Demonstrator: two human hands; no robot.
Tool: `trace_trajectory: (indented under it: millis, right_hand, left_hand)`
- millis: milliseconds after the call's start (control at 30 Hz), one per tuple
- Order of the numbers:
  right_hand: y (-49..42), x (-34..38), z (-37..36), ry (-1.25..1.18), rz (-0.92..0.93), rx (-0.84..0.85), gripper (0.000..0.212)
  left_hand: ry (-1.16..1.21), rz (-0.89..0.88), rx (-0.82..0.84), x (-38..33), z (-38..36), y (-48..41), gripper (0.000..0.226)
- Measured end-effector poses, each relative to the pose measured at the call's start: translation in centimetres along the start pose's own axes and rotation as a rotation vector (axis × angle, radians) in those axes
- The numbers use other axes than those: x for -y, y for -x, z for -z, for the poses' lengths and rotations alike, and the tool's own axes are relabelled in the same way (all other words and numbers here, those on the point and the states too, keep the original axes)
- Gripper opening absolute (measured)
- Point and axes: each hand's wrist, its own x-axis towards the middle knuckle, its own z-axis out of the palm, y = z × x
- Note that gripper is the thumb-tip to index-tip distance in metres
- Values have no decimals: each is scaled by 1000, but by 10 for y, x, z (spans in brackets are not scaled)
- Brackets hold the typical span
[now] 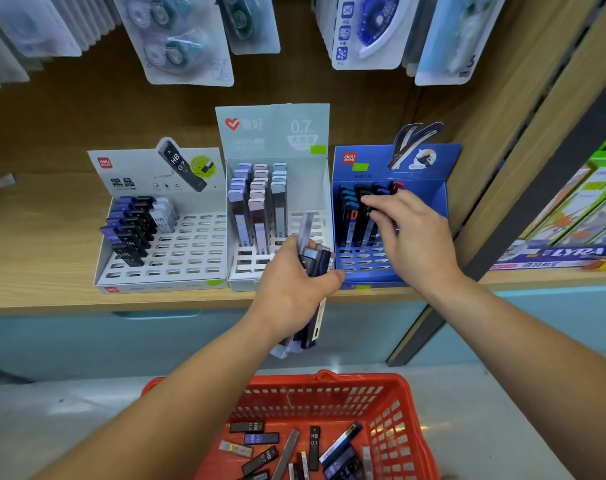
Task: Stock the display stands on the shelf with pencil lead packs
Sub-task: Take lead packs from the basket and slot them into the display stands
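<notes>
Three slotted display stands sit side by side on the wooden shelf: a white one (197,261) at the left, a pale one (272,133) in the middle and a blue one (443,199) at the right, each partly filled with lead packs. My left hand (287,289) grips a bundle of lead packs (313,258) in front of the middle stand. Over the blue stand, my right hand (412,237) pinches a dark lead pack (365,221) standing in its back rows. A red basket (329,386) below holds several loose packs (313,443).
Blister-carded correction tapes (180,39) hang above the stands. Boxed pencil sets (571,237) fill the neighbouring shelf at the right, beyond a dark upright post (523,209). The shelf edge (86,301) runs just in front of the stands, with teal cabinet fronts beneath.
</notes>
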Motion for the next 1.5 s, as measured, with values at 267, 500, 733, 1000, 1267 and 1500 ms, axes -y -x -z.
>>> trace_trajectory:
  millis: [267,500,733,1000,1267,1500]
  right_hand:
    - [3,-3,-7,65,79,-28,30]
    - [6,-1,-7,80,91,-27,32]
    - [3,42,36,197,-222,204,38]
    - [17,157,99,-760,-635,640,22]
    - [34,178,113,-894,-649,686,8]
    - [31,174,111,-1008,-579,701,11]
  left_hand:
    - [27,-6,-10,-1,5,2,29]
    - [33,-20,-8,-6,9,6,31]
    - [95,-50,81,-25,25,35,29]
    - [47,-118,97,-36,58,101,31]
    - [93,-83,118,-41,68,134,44]
    - [136,-32,133,-42,78,137,67]
